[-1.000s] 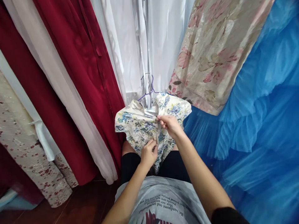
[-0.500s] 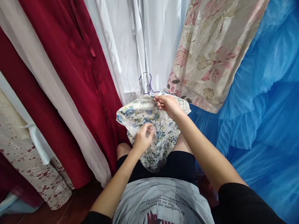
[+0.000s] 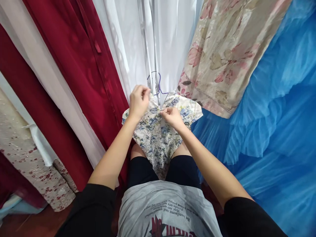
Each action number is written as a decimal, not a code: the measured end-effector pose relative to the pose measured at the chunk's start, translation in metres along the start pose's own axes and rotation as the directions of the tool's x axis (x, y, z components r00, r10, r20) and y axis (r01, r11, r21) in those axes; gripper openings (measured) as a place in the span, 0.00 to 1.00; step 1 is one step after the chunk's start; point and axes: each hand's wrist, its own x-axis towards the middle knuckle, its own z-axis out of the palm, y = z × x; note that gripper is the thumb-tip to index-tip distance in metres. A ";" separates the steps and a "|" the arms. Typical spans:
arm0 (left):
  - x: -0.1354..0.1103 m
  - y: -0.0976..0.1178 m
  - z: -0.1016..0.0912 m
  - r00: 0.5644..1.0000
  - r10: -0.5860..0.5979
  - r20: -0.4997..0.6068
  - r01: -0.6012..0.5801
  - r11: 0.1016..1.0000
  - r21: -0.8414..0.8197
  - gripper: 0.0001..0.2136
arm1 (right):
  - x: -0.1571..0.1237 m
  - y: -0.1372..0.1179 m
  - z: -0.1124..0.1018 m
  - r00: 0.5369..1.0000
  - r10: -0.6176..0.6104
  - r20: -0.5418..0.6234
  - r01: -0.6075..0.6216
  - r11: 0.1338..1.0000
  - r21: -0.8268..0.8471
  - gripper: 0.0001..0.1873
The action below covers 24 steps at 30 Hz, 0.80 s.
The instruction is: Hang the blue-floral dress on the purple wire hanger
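Observation:
A short-sleeved floral blouse (image 3: pixel 151 135), white with blue flowers and yellow-green touches, hangs over my thighs on a purple hanger (image 3: pixel 160 86). Its neckline is parted in a V, and the lower part bunches between my legs. At the left edge of the neckline, my left hand (image 3: pixel 139 102) is closed, thumb and fingers pinched together on the cloth. My right hand (image 3: pixel 172 117) pinches the front edge at the bottom of the V. The curled fingers hide the small bit of cloth in each grip.
Long red cloth (image 3: pixel 98 95) and pale garments hang at the left. White cloth (image 3: pixel 170 42) hangs behind the hanger. Close on the right are a beige floral garment (image 3: pixel 222 62) and blue tulle (image 3: pixel 261 131). Reddish floor (image 3: pixel 37 223) shows at lower left.
My left hand has risen from the blouse's middle to the left of its neckline. My right hand has come down slightly from the collar, and the neckline now gapes in a V.

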 end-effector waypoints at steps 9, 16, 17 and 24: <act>-0.091 -0.115 -0.031 0.452 -0.879 -0.149 0.629 0.433 -0.645 0.10 | -0.037 0.010 0.021 0.981 0.061 0.185 -0.096 0.978 0.183 0.11; -0.202 -0.061 0.054 0.371 -0.926 0.067 0.708 0.235 -0.666 0.16 | -0.071 0.052 0.006 0.934 0.350 -0.071 -0.227 0.733 0.642 0.11; -0.210 -0.050 0.063 0.387 -0.916 0.107 0.711 0.222 -0.667 0.17 | -0.077 0.063 -0.007 0.919 0.373 -0.127 -0.207 0.733 0.648 0.12; -0.197 0.017 0.078 0.619 -0.725 0.302 0.675 0.295 -0.676 0.17 | -0.109 0.115 -0.050 0.756 0.471 -0.455 -0.127 0.787 0.604 0.17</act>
